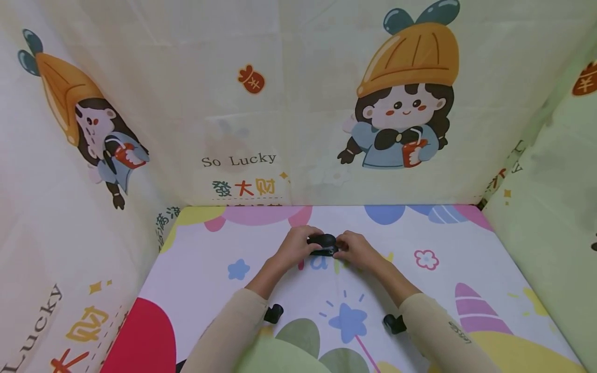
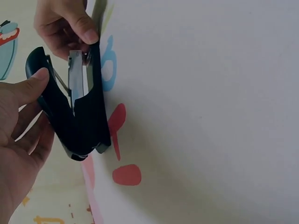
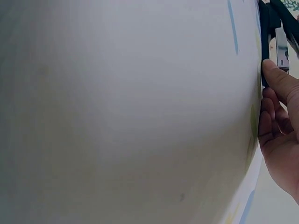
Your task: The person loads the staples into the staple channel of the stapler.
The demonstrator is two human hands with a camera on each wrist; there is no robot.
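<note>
Both hands on an opened stapler

The black stapler [image 1: 323,244] sits on the colourful mat [image 1: 466,280], far of the blue star print. The left hand [image 1: 295,246] curls round its raised top arm, thumb on the tip; the right hand [image 1: 356,250] pinches the front end. By my reading it is opened, its metal magazine bared, nothing closed again yet.

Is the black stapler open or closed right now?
Open: in the left wrist view the stapler's top arm is lifted away from the metal channel, held by both hands.
</note>
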